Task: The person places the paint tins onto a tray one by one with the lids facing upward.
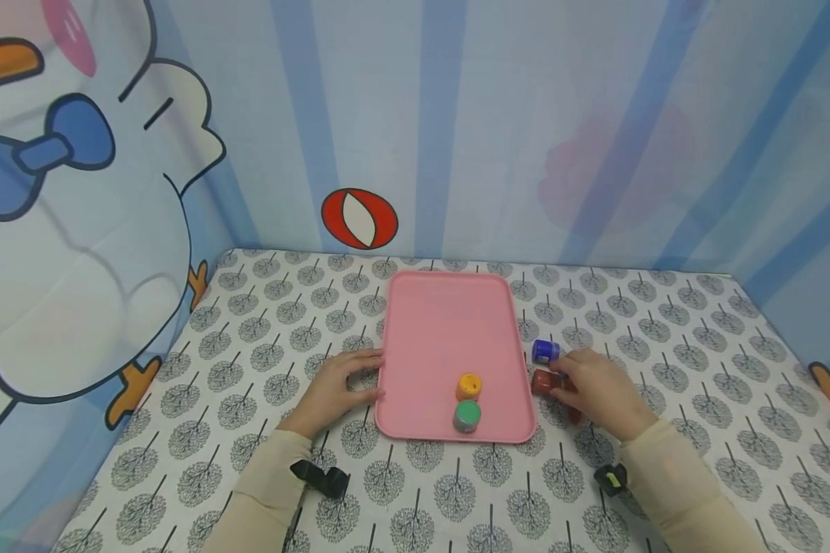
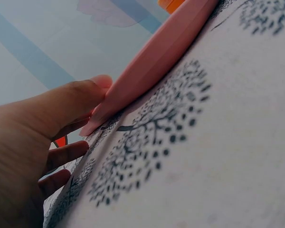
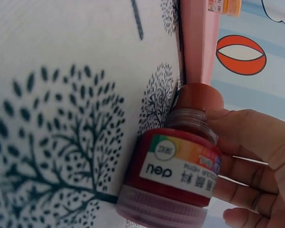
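Observation:
In the head view my left hand [image 1: 333, 390] touches the left rim of a pink tray [image 1: 443, 322], thumb and fingers loosely spread. The left wrist view shows the thumb against the tray's edge [image 2: 142, 71]. My right hand [image 1: 605, 388] is just right of the tray and pinches a brown paint jar [image 1: 545, 382] lying on its side. Beside it, mostly under the hand in the head view, lies a red paint jar [image 3: 175, 166] with a white label. A blue paint jar [image 1: 545, 351] lies near the right fingertips.
An orange-yellow paint jar [image 1: 469, 385] and a green-topped jar [image 1: 466, 415] stand in the tray's near right part. A tree-patterned cloth [image 1: 283, 307] covers the table. Behind it hangs a striped cartoon curtain [image 1: 498, 138].

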Demonstrator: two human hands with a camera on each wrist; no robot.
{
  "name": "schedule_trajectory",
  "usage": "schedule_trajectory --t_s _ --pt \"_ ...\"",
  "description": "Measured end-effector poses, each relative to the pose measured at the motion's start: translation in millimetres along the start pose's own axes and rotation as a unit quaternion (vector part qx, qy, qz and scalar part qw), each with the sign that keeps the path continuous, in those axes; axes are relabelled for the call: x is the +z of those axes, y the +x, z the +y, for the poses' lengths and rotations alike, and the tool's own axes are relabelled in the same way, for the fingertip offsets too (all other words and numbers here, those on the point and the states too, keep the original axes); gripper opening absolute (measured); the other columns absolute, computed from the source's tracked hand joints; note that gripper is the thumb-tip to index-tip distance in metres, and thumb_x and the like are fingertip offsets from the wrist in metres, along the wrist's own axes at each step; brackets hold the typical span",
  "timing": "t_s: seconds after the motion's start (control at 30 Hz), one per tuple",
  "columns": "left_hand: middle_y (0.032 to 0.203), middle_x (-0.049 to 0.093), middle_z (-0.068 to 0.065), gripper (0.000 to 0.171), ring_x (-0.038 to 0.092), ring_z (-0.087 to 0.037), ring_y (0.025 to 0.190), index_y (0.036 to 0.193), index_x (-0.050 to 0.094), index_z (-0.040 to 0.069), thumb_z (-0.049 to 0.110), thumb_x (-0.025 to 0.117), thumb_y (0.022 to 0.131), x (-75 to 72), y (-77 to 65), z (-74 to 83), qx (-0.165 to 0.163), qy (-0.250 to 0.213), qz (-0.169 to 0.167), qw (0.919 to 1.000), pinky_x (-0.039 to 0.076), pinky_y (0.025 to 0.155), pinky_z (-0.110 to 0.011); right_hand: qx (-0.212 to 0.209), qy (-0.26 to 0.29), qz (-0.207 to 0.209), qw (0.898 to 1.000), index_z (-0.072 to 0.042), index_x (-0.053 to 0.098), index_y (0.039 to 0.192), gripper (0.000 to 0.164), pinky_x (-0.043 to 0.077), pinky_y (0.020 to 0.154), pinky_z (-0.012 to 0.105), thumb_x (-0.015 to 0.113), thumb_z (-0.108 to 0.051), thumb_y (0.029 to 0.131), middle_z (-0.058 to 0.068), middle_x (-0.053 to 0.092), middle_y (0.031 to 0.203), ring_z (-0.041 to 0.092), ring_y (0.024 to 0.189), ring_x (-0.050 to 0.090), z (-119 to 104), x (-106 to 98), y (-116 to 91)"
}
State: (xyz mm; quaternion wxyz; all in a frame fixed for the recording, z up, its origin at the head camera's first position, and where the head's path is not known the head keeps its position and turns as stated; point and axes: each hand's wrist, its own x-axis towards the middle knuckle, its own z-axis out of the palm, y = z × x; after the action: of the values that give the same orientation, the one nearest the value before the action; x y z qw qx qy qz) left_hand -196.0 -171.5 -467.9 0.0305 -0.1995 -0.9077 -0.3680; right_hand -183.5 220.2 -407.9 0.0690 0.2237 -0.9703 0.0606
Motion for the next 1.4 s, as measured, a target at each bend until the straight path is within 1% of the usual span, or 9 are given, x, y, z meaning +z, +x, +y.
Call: schedule_trajectory --t_s 0.17,0.3,0.5,0.67,0.87,1.03,1.13,1.4 --pt "0.143 0.053 -0.002 0.053 0.045 -0.03 0.135 0.127 0.062 0.014 0.029 0.077 0.078 -0.6 -0.2 0.9 -0.001 0.001 0.0 1.0 0.027 0.116 -0.057 0.001 -0.014 -0.002 1.0 -0.007 0.069 0.092 0.027 0.056 0.07 0.038 0.081 -0.022 0.073 0.002 0.064 0.081 0.018 0.075 0.059 0.9 3.1 0.9" --pt "0.143 0.053 -0.002 0.053 0.045 -0.03 0.135 0.127 0.062 0.013 0.029 0.077 0.078 -0.8 -0.1 1.1 0.001 0.003 -0.001 1.0 0.028 0.116 -0.057 0.011 -0.024 -0.012 1.0 -0.007 0.069 0.093 0.028 0.056 0.072 0.039 0.081 -0.023 0.074 0.002 0.063 0.082 0.018 0.076 0.058 1.1 5.6 1.8" --pt "0.142 0.054 -0.004 0.053 0.046 -0.031 0.134 0.127 0.062 0.013 0.029 0.077 0.078 -0.4 0.2 1.0 0.004 0.003 -0.002 1.0 0.029 0.115 -0.056 0.007 -0.045 -0.017 0.999 -0.005 0.069 0.095 0.032 0.056 0.072 0.04 0.081 -0.024 0.072 0.002 0.062 0.08 0.02 0.077 0.058 -0.5 6.4 2.8" --pt "0.142 0.054 -0.004 0.053 0.047 -0.03 0.134 0.126 0.063 0.013 0.028 0.078 0.078 0.1 0.4 0.9 0.004 0.001 -0.002 1.0 0.031 0.115 -0.055 0.008 -0.05 -0.018 0.999 -0.005 0.068 0.095 0.033 0.056 0.073 0.039 0.082 -0.024 0.072 0.002 0.06 0.079 0.019 0.076 0.057 -1.7 6.0 2.8" --pt "0.143 0.053 -0.003 0.054 0.046 -0.03 0.135 0.127 0.062 0.013 0.028 0.078 0.078 0.0 0.1 1.8 -0.002 -0.01 -0.003 0.9999 0.029 0.116 -0.055 0.001 -0.055 -0.013 0.998 -0.005 0.067 0.092 0.033 0.054 0.067 0.038 0.082 -0.024 0.071 0.001 0.058 0.076 0.018 0.072 0.054 -3.4 4.4 2.8" --pt "0.143 0.053 -0.003 0.053 0.046 -0.03 0.135 0.126 0.062 0.014 0.028 0.078 0.078 0.4 0.0 1.2 0.001 -0.01 -0.001 0.9999 0.03 0.115 -0.055 -0.003 -0.05 -0.017 0.999 -0.005 0.065 0.093 0.032 0.055 0.069 0.039 0.081 -0.023 0.072 0.002 0.06 0.077 0.018 0.073 0.055 -3.2 4.1 2.9" --pt "0.143 0.053 -0.003 0.053 0.046 -0.03 0.135 0.126 0.062 0.014 0.028 0.078 0.078 0.3 0.0 1.0 0.002 -0.012 0.0 0.9999 0.03 0.115 -0.056 -0.009 -0.048 -0.01 0.999 -0.006 0.065 0.092 0.031 0.054 0.071 0.041 0.081 -0.022 0.072 0.002 0.062 0.077 0.019 0.073 0.056 -2.2 4.4 2.9" --pt "0.144 0.053 -0.003 0.053 0.045 -0.03 0.135 0.127 0.062 0.014 0.029 0.077 0.078 -0.7 -0.6 2.2 -0.001 -0.013 -0.001 0.9999 0.029 0.115 -0.056 -0.019 -0.054 0.023 0.998 -0.007 0.065 0.09 0.029 0.048 0.07 0.038 0.081 -0.022 0.072 0.002 0.063 0.078 0.021 0.076 0.057 -1.5 4.9 2.9"
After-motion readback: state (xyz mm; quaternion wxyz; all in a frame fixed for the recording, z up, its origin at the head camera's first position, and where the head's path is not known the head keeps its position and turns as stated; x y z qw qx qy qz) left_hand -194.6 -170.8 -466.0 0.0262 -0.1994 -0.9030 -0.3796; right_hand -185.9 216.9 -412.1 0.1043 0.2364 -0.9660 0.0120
